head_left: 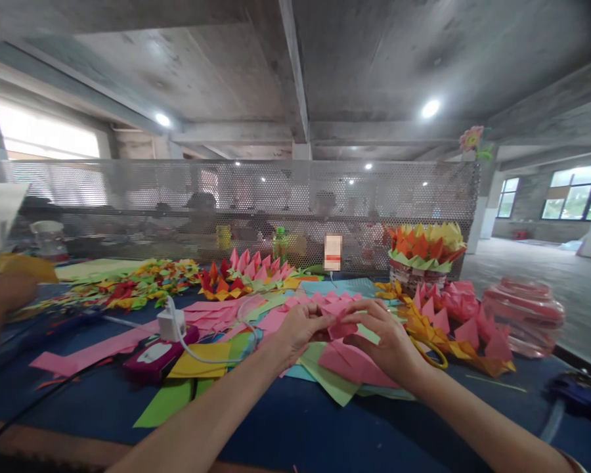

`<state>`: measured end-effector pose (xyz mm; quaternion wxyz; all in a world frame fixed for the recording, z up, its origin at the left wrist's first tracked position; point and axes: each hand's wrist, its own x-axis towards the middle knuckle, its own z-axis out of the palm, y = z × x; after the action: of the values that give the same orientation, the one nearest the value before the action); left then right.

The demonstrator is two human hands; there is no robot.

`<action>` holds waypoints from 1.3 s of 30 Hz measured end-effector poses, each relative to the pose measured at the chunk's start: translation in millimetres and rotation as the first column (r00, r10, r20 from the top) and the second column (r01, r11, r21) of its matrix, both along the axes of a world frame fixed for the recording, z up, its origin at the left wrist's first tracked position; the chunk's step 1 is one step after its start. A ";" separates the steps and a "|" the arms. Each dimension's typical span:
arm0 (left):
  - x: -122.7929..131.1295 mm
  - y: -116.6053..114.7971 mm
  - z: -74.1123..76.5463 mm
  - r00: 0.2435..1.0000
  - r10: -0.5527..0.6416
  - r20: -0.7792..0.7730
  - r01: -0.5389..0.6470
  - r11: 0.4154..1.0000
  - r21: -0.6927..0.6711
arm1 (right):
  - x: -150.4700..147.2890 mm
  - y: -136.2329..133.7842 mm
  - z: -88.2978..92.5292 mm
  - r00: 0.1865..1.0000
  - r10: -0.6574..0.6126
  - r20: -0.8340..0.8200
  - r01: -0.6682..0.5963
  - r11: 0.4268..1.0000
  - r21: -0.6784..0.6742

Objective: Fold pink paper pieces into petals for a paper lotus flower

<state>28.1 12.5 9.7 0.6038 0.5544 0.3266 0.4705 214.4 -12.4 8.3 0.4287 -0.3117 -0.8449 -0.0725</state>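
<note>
My left hand (pixel 300 332) pinches a small piece of folded pink paper (pixel 339 326) between thumb and fingers, above the middle of the table. From the other side my right hand (pixel 389 338) has its curled fingers and thumb on the same piece. Under my hands lie pink paper sheets (pixel 359 361) and a pale green sheet (pixel 329 381). Just beyond them stands a row of pink folded paper points (pixel 320 299). To the right of my right hand lie yellow scissors handles (pixel 433 351), partly hidden by that hand.
A purple power strip (pixel 157 355) with a white charger (pixel 171 324) and cable sits left. Paper scraps (pixel 142 282) heap behind it. At right are a paper-flower basket (pixel 418 263) and a pink clear jar (pixel 522 315). Another person's hand (pixel 4 289) holds yellow paper at far left.
</note>
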 end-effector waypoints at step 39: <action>3.5 -5.8 -1.0 0.996 -0.079 -0.042 0.079 0.997 0.008 | -3.1 1.1 -9.3 0.963 -0.145 -0.229 0.068 0.947 -0.314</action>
<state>31.6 6.7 8.7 0.6123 0.5796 0.3145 0.4363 211.3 -11.2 -1.0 0.4740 -0.4257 -0.7672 0.0746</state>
